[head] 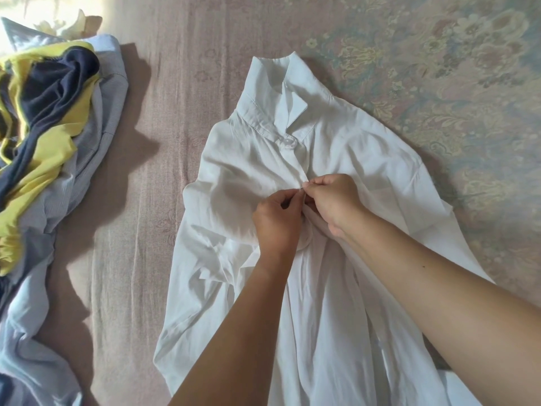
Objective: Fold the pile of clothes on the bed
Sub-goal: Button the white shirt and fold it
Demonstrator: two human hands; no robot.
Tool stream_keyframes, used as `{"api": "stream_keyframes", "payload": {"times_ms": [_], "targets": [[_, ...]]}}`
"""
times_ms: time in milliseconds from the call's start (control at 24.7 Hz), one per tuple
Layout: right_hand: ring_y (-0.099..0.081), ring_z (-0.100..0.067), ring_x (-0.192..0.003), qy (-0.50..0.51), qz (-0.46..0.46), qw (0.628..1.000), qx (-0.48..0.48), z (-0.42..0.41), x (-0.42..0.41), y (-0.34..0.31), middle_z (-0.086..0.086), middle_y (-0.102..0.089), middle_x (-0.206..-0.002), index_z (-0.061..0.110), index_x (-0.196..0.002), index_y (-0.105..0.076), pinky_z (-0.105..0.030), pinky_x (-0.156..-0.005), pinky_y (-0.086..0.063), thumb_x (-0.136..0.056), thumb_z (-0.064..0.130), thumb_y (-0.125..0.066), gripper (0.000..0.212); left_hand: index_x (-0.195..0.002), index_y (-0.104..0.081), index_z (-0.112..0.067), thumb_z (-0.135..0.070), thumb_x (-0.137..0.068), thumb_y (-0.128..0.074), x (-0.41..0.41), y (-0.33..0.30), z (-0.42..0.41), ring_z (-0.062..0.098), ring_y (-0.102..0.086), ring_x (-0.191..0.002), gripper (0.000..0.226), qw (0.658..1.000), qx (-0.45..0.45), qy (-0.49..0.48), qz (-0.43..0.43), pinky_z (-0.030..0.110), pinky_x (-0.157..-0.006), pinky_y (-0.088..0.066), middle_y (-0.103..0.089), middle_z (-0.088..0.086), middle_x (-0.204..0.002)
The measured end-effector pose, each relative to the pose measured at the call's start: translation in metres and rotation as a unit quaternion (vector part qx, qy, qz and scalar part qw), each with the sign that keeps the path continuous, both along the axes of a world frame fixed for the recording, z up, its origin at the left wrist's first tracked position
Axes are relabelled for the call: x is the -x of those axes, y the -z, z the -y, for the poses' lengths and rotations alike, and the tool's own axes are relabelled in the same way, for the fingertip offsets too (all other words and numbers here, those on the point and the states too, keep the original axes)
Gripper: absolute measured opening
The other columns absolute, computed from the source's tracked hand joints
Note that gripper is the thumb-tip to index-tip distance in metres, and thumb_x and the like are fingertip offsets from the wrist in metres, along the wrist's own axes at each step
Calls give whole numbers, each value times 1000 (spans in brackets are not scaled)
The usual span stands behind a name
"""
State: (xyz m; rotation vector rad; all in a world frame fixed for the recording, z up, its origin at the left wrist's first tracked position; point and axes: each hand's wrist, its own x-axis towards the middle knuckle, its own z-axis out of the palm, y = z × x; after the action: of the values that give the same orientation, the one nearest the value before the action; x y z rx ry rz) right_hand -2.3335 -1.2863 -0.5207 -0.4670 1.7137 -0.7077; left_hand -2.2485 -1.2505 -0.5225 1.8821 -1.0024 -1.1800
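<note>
White shirt (292, 177) spread at frame centre, thin, soft, easily wrinkled. Placket pinched by left hand (278, 221) and right hand (333, 200), probably buttoning. Best held at shoulders, hem. Clothes pile (49, 127) left.

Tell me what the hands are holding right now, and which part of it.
Both hands, left and right, pinch the white shirt at its front button placket, below the fastened top button, fingertips meeting at the centre.
</note>
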Motion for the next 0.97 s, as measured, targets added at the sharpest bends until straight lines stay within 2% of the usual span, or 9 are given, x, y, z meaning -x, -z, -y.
{"api": "stream_keyframes", "payload": {"times_ms": [81, 203, 365, 446, 486, 567, 689, 810, 972], "targets": [[-66, -26, -89, 0, -26, 1000, 17, -1, -1, 2, -15, -67, -92, 13, -77, -60, -42, -89, -54, -90, 4, -59, 15, -86, -74, -6, -19, -89, -65, 1, 1, 3, 20, -68, -73, 17, 1000, 6, 16, 26, 37, -76, -54, -72, 5, -75], [-63, -19, -88, -53, -129, 987, 78, -2, -2, 2, -7, -66, -95, 16, -93, -54, -23, -77, -50, -87, 5, -58, 13, -80, -66, 2, -14, -92, -59, 4, 1, 2, 23, -58, -63, 22, 989, 69, 58, 118, 35, -64, -46, -66, 12, -70], [-57, -10, -84, -84, -155, 979, 102, -3, -6, 0, 3, -60, -92, 19, -100, -44, -10, -66, -39, -86, 6, -55, 22, -81, -63, 9, 10, -81, -61, 2, -2, -2, 34, -57, -60, 3, 929, 207, 139, 275, 37, -47, -46, -61, 21, -73], [-59, -11, -85, -42, -124, 987, 91, -4, -7, 3, 0, -62, -97, 18, -99, -45, -13, -69, -43, -84, 3, -55, 24, -76, -62, 10, 16, -75, -62, 4, -1, -3, 34, -57, -60, 6, 903, 237, 162, 320, 34, -47, -46, -60, 23, -72], [-61, -13, -87, -7, -94, 993, 77, -4, -8, 4, -4, -64, -100, 18, -99, -46, -18, -74, -48, -82, 0, -54, 26, -77, -61, 10, 13, -78, -60, 8, -2, -2, 33, -56, -62, 4, 915, 220, 153, 301, 33, -50, -43, -59, 24, -75], [-63, -16, -91, 28, -56, 996, 56, -4, -9, 7, -7, -64, -101, 16, -100, -48, -25, -82, -52, -80, -4, -51, 29, -80, -61, 6, 2, -89, -54, 13, -3, 3, 25, -52, -69, 12, 971, 108, 74, 200, 22, -59, -35, -60, 18, -82], [-58, -3, -80, -21, -69, 992, 102, -4, -10, 11, 1, -61, -92, 18, -95, -48, -5, -67, -45, -87, 0, -55, 21, -79, -63, -3, -5, -89, -55, 10, -4, 10, 17, -56, -69, 13, 997, -12, -66, 37, 16, -61, -42, -62, 4, -72], [-54, -6, -75, -81, -75, 982, 152, -4, -3, 14, -1, -57, -86, 24, -82, -42, -5, -64, -42, -89, -1, -53, 29, -83, -65, -3, -5, -90, -58, 5, -8, 18, 16, -58, -58, 10, 975, -115, -145, -125, 27, -61, -52, -63, 8, -68], [-48, -6, -72, -222, -117, 937, 244, -3, 10, 8, 3, -48, -80, 16, -86, -43, -15, -69, -40, -88, -6, -51, 23, -76, -58, -5, 0, -94, -51, -8, -14, 37, 7, -50, -36, 21, 903, -249, -140, -321, 16, -41, -44, -55, 4, -55]]}}
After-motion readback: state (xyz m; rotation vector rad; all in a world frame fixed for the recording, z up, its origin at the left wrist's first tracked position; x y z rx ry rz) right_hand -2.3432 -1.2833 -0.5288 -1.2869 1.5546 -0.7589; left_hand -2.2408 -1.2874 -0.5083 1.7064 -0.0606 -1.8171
